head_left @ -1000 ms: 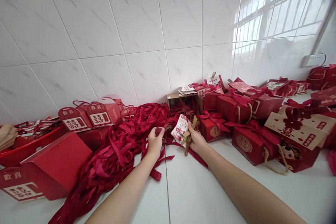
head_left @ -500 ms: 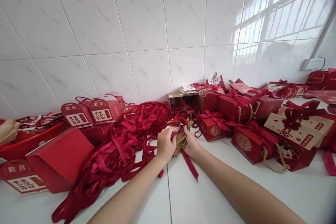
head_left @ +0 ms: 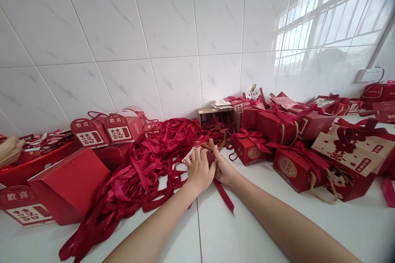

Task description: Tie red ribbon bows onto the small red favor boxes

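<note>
Both hands met at centre, just above the white surface (head_left: 247, 230). The left hand (head_left: 200, 168) and right hand (head_left: 225, 169) were each closed, fingers curled tight, on one small bundle (head_left: 212, 146) of brown tabs & a red-and-white card. It was pressed btwn the two hands, prob. to hold the loose bits in one stack. A ribbon (head_left: 224, 197) ran out from under the right hand twd 6 o'clock, its end flat on the surface, so it looked pinched in w/ the bundle, not lying free. The heap (head_left: 138, 172) of loose red ribbons lay at 9 o'clock, right beside the left hand, handy to draw from. An open cardboard box (head_left: 216, 120) sat at 12 o'clock against the wall. The gift boxes (head_left: 249, 150) w/ tied bows stood at 2–3 o'clock, well apart from the plain red box (head_left: 70, 185) at 8 o'clock, seemingly sorted by state.
</note>
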Available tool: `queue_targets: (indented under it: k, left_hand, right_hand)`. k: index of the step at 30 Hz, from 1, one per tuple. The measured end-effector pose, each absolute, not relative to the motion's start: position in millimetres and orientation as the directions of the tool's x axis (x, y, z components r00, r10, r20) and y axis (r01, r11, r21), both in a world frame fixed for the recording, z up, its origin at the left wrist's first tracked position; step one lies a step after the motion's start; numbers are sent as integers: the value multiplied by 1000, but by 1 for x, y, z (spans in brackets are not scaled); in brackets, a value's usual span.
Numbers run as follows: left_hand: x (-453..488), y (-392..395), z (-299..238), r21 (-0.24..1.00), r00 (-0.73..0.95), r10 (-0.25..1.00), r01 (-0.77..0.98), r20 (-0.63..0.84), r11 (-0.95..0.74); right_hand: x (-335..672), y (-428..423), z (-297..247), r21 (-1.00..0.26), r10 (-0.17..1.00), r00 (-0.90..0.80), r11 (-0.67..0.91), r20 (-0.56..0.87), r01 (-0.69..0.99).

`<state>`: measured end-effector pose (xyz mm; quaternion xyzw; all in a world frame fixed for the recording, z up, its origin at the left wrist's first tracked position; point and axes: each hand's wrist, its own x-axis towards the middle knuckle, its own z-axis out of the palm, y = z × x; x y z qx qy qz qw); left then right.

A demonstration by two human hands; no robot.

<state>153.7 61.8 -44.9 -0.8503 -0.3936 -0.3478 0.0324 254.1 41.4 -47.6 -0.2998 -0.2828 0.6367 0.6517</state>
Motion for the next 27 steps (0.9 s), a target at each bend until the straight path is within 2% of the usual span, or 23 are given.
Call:
queue_targets:
  k: [4,6,11,14,17,19,22,27]
  left_hand:
    - [153,65,-46,282,368,742,757,560,-589]
    - [152,66,-44,344,370,766,731,526,-589]
    - [147,66,-36,595,350,751,461,559,-658]
    - [143,75,-32,709,259,794,357,550,-608]
    - [137,93,-32,837,81,872,252,482,-486]
    - [130,107,-32,903,36,917,162,397,-397]
    - [121,119,-32,965,182,951,32,251,-261]
    - [114,119,-34,997,504,861,-50,75,-57]
  right_hand:
    - [252,38,-49,-733,998,-33,22,61,-680]
    - [251,38,-51,-732,997,-38,22,66,-681]
    - [256,48,-57,-737,998,67,56,15,-674]
    - [267,53,-57,-757,994,112,59,-19,-651]
    - [281,51,-54,-788,998,43,-14,-51,-615]
    - [290,47,-52,-810,995,-57,-100,-82,-578]
    - [298,43,-51,-832,977,-171,-198,-126,-518]
    - [302,43,-53,-850,962,-229,-244,-150,-466]
